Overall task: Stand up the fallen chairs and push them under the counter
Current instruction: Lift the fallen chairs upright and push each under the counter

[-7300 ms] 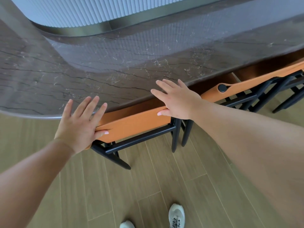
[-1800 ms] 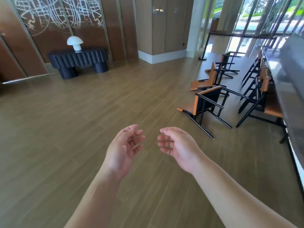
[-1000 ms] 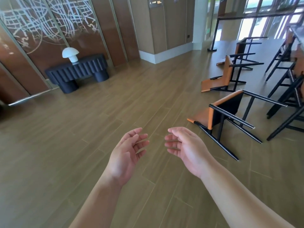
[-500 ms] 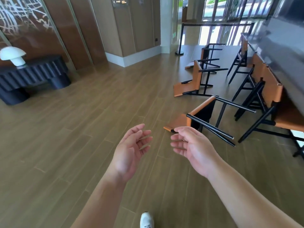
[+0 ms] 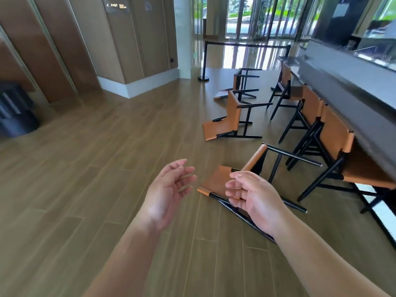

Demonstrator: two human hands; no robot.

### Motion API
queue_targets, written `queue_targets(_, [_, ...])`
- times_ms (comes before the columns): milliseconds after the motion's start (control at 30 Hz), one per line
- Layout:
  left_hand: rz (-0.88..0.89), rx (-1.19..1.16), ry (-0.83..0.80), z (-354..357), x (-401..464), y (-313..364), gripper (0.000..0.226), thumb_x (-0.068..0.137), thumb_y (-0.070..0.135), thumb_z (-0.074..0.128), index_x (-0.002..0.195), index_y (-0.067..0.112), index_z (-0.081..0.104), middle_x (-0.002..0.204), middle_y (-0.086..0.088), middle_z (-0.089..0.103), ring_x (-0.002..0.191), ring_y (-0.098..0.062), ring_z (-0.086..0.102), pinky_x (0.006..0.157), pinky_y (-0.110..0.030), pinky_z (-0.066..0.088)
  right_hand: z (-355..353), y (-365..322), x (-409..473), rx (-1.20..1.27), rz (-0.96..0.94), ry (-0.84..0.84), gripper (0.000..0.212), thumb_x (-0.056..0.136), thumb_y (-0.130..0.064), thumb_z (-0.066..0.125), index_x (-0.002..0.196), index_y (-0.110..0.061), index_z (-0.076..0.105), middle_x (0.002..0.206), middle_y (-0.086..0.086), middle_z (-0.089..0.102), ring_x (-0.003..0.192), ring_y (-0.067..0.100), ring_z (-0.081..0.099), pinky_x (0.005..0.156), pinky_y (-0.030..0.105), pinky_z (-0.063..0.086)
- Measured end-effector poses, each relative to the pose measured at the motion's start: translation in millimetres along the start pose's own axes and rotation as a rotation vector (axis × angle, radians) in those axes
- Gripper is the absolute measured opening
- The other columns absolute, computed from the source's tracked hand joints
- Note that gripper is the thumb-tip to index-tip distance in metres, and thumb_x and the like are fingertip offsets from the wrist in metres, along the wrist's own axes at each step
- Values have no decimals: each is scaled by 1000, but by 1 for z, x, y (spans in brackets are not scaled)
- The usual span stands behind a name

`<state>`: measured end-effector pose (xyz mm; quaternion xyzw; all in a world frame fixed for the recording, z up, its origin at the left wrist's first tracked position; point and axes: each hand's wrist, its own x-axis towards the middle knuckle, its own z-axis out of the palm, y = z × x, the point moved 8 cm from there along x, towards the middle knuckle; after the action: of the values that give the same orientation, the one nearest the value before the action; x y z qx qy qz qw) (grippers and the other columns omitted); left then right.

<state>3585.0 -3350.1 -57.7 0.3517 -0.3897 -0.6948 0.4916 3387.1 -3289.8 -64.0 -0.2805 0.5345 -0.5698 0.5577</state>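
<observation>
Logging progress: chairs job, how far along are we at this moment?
Done: three chairs stand at the counter, nearest one tucked in. In hand: nothing; left hand and right hand hover empty over the nearest fallen chair. Left: that chair, the middle fallen chair and the far fallen chair.

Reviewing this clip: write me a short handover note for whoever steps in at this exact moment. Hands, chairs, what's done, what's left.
Hands: left hand and right hand are both open, raised in front, holding nothing.

Chairs: three lie tipped on the wooden floor: the nearest fallen chair just beyond the hands, the middle fallen chair further on, the far fallen chair near the black barrier post.

Done: three upright chairs stand along the counter.

Left: stand up the three fallen ones and push each under the counter, probably starting with the nearest.
</observation>
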Motion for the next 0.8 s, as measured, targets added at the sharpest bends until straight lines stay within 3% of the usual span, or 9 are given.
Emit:
queue_targets(67, [-14,13,9,-13,26,4,29,87,27,58,114,20,64,103,-3,72,88,-15,68,78,-33,45,4,-5,32,21,-5,19,18,96,-19,59,109,-8,66,87,7,69,80,22,67,77,36,54])
queue_targets(267, [-23,37,38,-38,125,9,22,101,19,45,115,19,63,101,-3,72,87,-15,68,81,-35,44,34,-6,143,78,9,-52,11,94,-20,60,99,-14,68,85,5,71,77,19,69,68,30,56])
queue_targets(567, [-56,129,139,-43,316,34,23,102,19,45,114,20,64,101,-2,71,88,-15,68,80,-32,45,68,-38,350,171,90,-150,13,97,-14,54,101,-13,66,84,5,69,74,19,67,74,34,51])
queue_targets(800, [-9,165,120,-33,439,69,23,101,19,44,116,20,62,101,-1,72,86,-13,68,79,-32,47,81,-92,464,224,55,-212,17,97,-12,50,109,-11,62,85,5,69,76,18,65,76,34,51])
